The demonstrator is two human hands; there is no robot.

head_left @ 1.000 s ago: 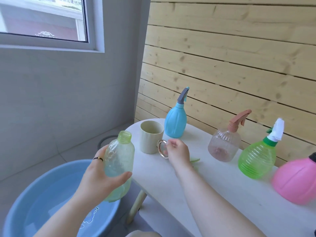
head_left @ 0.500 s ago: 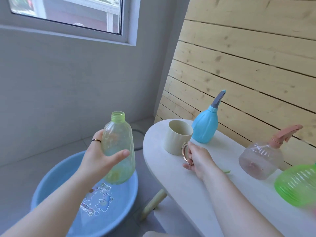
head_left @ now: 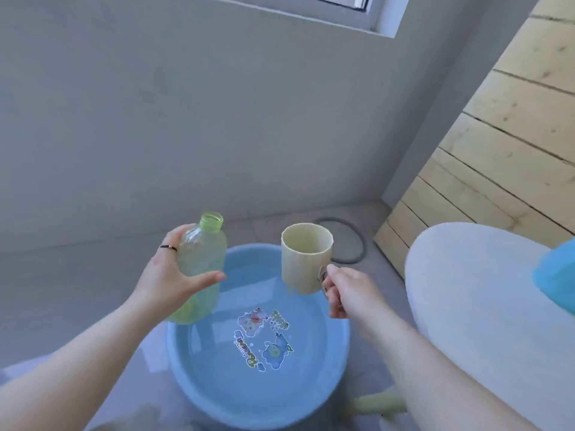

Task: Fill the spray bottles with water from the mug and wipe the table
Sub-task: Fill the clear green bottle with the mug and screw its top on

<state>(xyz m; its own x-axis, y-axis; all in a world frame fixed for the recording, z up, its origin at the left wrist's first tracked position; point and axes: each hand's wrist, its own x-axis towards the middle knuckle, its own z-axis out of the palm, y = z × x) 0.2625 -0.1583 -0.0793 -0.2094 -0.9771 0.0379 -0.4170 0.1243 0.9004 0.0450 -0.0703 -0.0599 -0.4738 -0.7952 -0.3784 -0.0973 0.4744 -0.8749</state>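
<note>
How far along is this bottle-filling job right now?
Early. Done: the green bottle is uncapped, in the left hand. In hand: the right hand holds the mug by its handle over the blue basin of water; the mug looks empty. Left: scooping, pouring, the other bottles, and wiping the table.

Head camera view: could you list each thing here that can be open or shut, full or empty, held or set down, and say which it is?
Green bottle: uncapped, upright, held in the left hand, looks nearly empty.
Mug: held by its handle in the right hand, upright over the basin, contents unclear.
Blue basin: on the floor, holding water.
Table: standing at the right.
Window: cannot tell, mostly out of view.
</note>
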